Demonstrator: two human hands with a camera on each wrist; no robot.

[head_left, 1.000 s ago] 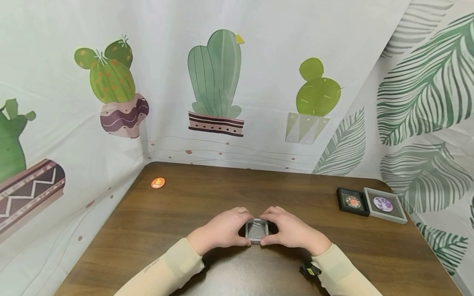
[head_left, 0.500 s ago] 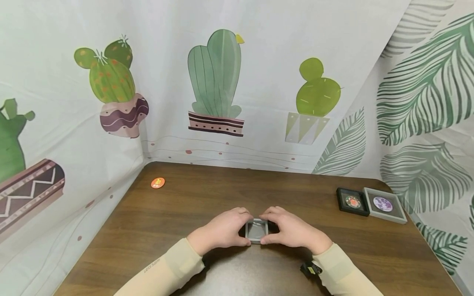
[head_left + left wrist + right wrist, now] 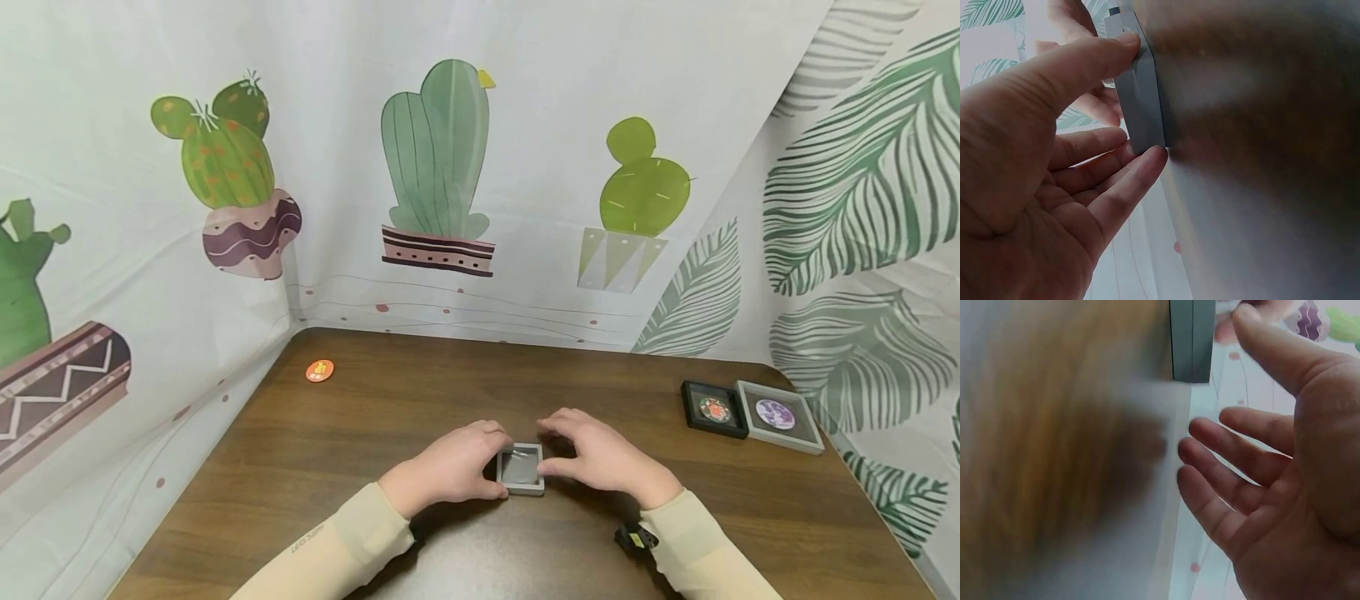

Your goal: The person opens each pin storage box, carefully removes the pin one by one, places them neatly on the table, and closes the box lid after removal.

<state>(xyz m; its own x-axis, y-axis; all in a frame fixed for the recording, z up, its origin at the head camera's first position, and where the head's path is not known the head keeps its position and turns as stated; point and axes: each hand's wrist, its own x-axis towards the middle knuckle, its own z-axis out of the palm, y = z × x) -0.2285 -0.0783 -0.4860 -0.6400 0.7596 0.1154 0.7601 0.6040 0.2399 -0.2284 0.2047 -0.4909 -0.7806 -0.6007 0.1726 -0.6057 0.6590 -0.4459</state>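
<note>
Small gray frame (image 3: 520,468): flat on the wooden surface (image 3: 450,392), about midway between its left and right edges, well short of the far edge. Pane has glare on it.

Left hand (image 3: 453,467): has the frame by its left side. Thumb on the near side, fingertips round the far side, so the gap is just the frame's depth. Left wrist view: thumb pad against the side wall, fingers bent.

Right hand (image 3: 603,454): gripping nothing. Thumb spread wide from loosely bent fingers. Thumb tip right by the frame's right side, can't tell if touching; the four fingertips are apart from it.

Large gray frame (image 3: 786,444): at the right edge, purple disc (image 3: 776,413) inside.

Black frame (image 3: 688,407): just beside the large gray one, on its left, toward the far right corner; orange-red disc (image 3: 715,408) inside.

Orange disc (image 3: 320,371): flat near the far left corner, yellow figure, print too small to read.

Backdrop (image 3: 540,150): white cloth past the far edge, printed cacti, leaves on the right.
</note>
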